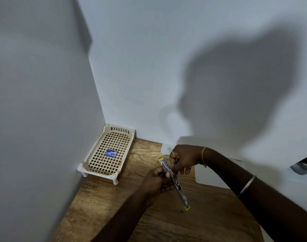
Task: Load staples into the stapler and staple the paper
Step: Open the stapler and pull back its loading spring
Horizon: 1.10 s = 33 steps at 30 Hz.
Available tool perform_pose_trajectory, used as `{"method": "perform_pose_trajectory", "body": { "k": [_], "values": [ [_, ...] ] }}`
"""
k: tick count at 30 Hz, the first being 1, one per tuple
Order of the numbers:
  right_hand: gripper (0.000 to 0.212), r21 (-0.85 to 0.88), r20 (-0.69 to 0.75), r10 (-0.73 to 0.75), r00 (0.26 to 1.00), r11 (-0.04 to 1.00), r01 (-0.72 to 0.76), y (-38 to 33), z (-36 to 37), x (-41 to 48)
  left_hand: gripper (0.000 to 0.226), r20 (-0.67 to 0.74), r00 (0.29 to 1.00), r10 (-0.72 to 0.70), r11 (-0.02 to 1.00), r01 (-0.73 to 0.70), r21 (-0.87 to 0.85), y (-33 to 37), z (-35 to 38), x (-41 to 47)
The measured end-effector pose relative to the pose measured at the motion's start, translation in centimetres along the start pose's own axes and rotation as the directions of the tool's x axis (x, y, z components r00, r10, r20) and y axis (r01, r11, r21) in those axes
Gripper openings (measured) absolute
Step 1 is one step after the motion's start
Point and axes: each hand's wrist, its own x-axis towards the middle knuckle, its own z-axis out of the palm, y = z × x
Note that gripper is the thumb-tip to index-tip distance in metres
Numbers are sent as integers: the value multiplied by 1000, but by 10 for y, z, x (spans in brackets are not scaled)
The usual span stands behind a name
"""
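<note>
Wooden desk point(103, 203), white corner. Left hand point(158, 180) clamps opened stapler point(175, 184); right hand point(182, 158) pinches at its channel. Loading step; staple box point(111, 153) sits far left in tray point(89, 165).

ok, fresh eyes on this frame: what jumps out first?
The two hands at lower centre, left hand and right hand, both gripping a long stapler swung open, with yellow ends, above the wooden table. Next, the cream lattice tray in the wall corner, with a small blue staple box lying in it. White paper lies on the table under the right forearm.
</note>
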Motion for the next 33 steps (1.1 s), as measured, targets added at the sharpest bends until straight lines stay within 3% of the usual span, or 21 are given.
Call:
{"method": "perform_pose_trajectory", "body": {
  "k": [8, 17, 25, 33],
  "values": [
    [31, -80, -62, -31, 998, 996, 26, -5, 6, -8, 17, 6, 999, 34, 999, -34, 13, -2, 0, 2],
    [22, -257, -315, -250, 916, 951, 171, -4, 24, -11, 20, -17, 983, 181, 981, -179, 71, 2, -5, 2],
    [27, -231, -459, -326, 827, 942, 243, 2, 35, -5, 22, -69, 969, 236, 971, -232, 62, 4, -8, 1],
    [32, -175, -489, -327, 809, 945, 276, 1, 42, 0, 22, -96, 969, 228, 974, -226, 35, 3, -13, 0]
  ]
}}
